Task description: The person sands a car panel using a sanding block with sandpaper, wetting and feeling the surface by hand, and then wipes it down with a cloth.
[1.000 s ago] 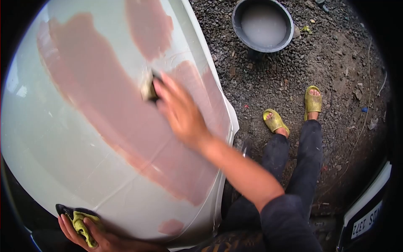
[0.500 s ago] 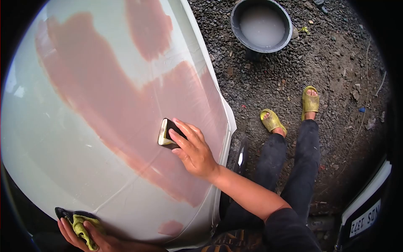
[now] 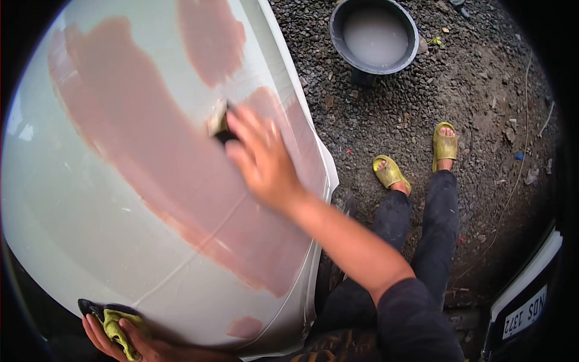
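Note:
A sanding block (image 3: pixel 218 123), dark with a pale worn side, is gripped in my right hand (image 3: pixel 265 154), which is blurred by motion. The block rests against a pinkish-brown patch (image 3: pixel 175 163) on the pale, wet-looking car body panel (image 3: pixel 78 199). My fingers lie over the block from its right side. In the lower left, my left hand (image 3: pixel 114 338) is closed around a yellow-green cloth (image 3: pixel 120 332) at the panel's edge. A black piece (image 3: pixel 90 306) sticks out beside the cloth; I cannot make out what it is.
A dark bucket (image 3: pixel 412 51) of cloudy water stands on the gravel (image 3: pixel 362 114) at the upper right. My feet in yellow slides (image 3: pixel 446 145) are to the right of the panel. Part of a vehicle with a licence plate (image 3: pixel 525 314) shows at lower right.
My right hand has moved the sanding block up and slightly left, farther away across the pinkish-brown patch. My left hand and the cloth stay in the same place.

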Demonstrator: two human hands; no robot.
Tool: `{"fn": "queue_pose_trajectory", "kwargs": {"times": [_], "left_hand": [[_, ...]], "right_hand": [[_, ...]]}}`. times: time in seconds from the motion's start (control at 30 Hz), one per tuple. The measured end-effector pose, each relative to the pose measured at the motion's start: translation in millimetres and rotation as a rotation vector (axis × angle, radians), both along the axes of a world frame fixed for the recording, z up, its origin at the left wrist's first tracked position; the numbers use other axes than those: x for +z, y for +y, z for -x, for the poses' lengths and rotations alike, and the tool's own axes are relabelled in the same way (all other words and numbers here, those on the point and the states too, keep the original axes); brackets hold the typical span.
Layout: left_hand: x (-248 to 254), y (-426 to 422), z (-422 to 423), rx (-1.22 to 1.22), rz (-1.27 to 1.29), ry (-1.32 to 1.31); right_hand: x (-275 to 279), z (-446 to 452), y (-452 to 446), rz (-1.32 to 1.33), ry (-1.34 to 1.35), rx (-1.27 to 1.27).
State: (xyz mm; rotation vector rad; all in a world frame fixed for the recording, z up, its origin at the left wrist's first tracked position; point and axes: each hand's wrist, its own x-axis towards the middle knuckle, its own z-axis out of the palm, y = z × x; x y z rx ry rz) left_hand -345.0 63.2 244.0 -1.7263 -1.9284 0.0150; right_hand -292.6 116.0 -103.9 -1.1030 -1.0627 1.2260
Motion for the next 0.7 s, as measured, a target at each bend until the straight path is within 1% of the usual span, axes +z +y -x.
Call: {"fn": "queue_pose_trajectory", "kwargs": {"times": [0.07,0.1,0.13,0.2,0.27,0.3,0.4,0.47,0.5,0.6,0.67,0.7], "left_hand": [[-5.8,3.5,-4.8,0.008,-0.013,-0.015],[-3.6,0.1,-5.2,0.006,-0.007,0.003],[-1.6,-0.6,-2.6,0.005,0.0,0.018],[-1.4,-0.5,3.4,-0.006,-0.007,0.025],[3.8,-2.1,5.3,-0.018,0.014,0.02],[3.6,-2.2,5.7,-0.019,0.009,0.013],[1.4,-2.4,4.3,-0.016,-0.001,-0.007],[-2.9,0.3,-1.0,0.002,-0.013,-0.01],[-2.0,-0.3,-1.5,0.005,-0.009,0.005],[-1.5,1.2,3.8,-0.01,-0.002,0.029],[3.8,-1.7,6.2,-0.035,0.018,0.032],[3.1,-1.2,7.4,-0.039,0.014,0.021]], "right_hand": [[-20.2,8.2,51.6,0.073,0.071,-0.021],[-21.3,7.3,59.2,0.115,0.107,-0.033],[-11.7,-1.1,45.5,0.123,0.068,0.023],[8.6,-9.2,-18.5,0.059,0.043,0.057],[24.1,-14.5,-76.5,0.102,0.141,0.112],[26.4,-15.4,-87.7,0.118,0.19,0.137],[-4.2,-3.9,-10.6,0.119,0.089,0.069],[-17.4,1.0,48.5,0.218,0.157,0.024],[-18.9,1.7,61.5,0.269,0.193,-0.001],[11.0,-0.8,-12.6,0.12,0.053,-0.006],[37.7,-11.5,-58.4,0.118,0.122,0.039],[42.6,-13.3,-66.1,0.112,0.154,0.061]]}}
